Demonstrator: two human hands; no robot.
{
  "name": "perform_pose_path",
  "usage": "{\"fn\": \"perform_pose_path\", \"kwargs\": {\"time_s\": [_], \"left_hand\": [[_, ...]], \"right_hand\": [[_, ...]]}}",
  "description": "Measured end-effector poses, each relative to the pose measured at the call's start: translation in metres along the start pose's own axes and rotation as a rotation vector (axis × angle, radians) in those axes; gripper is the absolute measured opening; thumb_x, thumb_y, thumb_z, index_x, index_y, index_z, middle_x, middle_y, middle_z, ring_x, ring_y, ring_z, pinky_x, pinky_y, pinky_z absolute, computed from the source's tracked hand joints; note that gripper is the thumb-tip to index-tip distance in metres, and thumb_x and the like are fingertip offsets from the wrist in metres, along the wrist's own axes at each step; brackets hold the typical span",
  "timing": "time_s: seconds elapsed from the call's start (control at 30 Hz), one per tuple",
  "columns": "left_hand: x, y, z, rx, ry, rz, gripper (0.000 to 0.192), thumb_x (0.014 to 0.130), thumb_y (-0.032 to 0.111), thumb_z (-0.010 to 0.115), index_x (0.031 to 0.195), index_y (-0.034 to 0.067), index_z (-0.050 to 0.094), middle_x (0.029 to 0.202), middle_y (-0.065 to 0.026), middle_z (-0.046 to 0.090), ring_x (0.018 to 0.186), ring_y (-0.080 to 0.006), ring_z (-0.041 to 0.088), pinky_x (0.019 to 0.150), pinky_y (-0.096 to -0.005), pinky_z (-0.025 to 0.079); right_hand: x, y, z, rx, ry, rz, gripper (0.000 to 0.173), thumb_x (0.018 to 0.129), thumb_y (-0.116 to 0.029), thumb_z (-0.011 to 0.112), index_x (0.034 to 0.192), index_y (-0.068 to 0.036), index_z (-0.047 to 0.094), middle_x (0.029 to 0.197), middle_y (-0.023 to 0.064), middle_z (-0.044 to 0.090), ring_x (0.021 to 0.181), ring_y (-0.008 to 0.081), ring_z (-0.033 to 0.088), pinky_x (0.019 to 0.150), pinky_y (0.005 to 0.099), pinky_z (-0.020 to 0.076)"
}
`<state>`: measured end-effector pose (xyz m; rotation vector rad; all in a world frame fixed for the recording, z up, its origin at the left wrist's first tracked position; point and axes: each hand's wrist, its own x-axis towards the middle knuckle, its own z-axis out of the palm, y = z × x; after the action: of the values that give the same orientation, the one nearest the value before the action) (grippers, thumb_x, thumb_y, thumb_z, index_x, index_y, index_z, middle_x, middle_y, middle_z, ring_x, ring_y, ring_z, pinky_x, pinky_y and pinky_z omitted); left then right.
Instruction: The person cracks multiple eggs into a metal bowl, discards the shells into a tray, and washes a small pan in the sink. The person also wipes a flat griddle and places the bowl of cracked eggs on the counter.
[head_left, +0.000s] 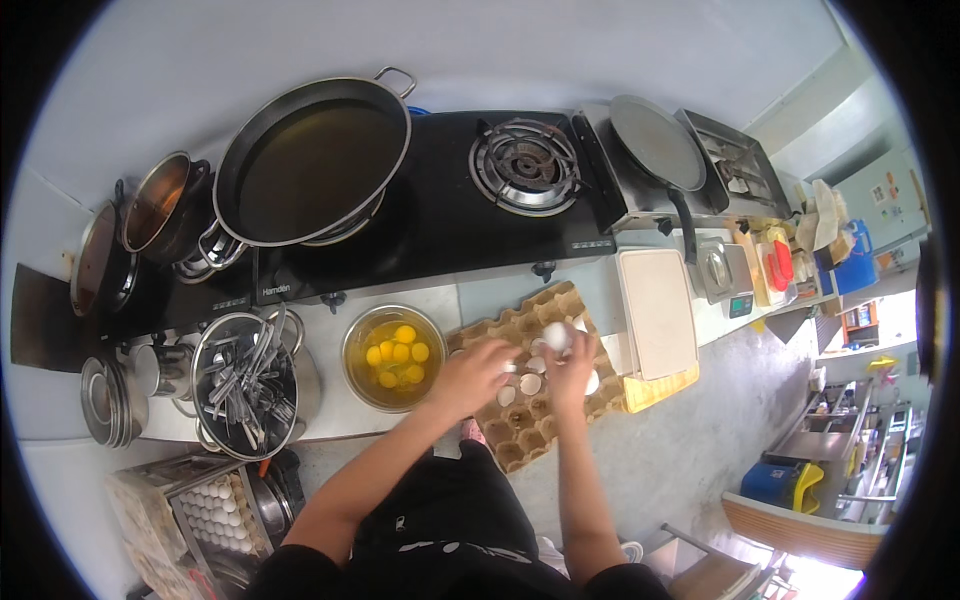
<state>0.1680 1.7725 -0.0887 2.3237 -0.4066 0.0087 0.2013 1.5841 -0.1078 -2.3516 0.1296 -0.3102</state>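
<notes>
Over the cardboard egg tray, my right hand holds a white egg or eggshell piece at its fingertips; whether it is whole cannot be told. My left hand is above the tray's left side, with a small white piece at its fingers, probably shell; the fingers are blurred. Several empty white eggshells lie in the tray's cups between and beside my hands. Left of my left hand stands a steel bowl holding several raw yolks in egg white.
A pot full of cutlery stands left of the bowl. Behind are a large pan and a gas burner on the black stove. A lidded pale container is at the tray's right. Stored eggs sit in a rack below left.
</notes>
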Motion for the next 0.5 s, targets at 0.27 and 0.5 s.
{"fn": "perform_pose_path", "kwargs": {"time_s": [0.27,0.5], "left_hand": [[0.017,0.001,0.005,0.124,0.010,-0.073,0.053,0.085,0.025,0.069,0.135,0.016,0.053,0.145,-0.0120,0.041,0.133,-0.0337,0.040,0.109,-0.0424,0.037],[-0.038,-0.021,-0.069,0.069,0.355,-0.230,0.041,0.086,0.015,0.066,0.125,0.009,0.058,0.130,-0.0136,0.054,0.120,-0.0338,0.052,0.099,-0.0406,0.045]], "right_hand": [[-0.012,0.022,-0.017,-0.373,-0.134,-0.335,0.053,0.070,-0.014,0.076,0.121,-0.009,0.061,0.123,0.0151,0.053,0.111,0.0329,0.051,0.093,0.0443,0.0423],[-0.030,0.004,0.035,-0.483,-0.603,-0.616,0.040,0.071,-0.010,0.066,0.111,-0.011,0.066,0.110,0.0093,0.055,0.108,0.0299,0.053,0.088,0.0429,0.0461]]}}
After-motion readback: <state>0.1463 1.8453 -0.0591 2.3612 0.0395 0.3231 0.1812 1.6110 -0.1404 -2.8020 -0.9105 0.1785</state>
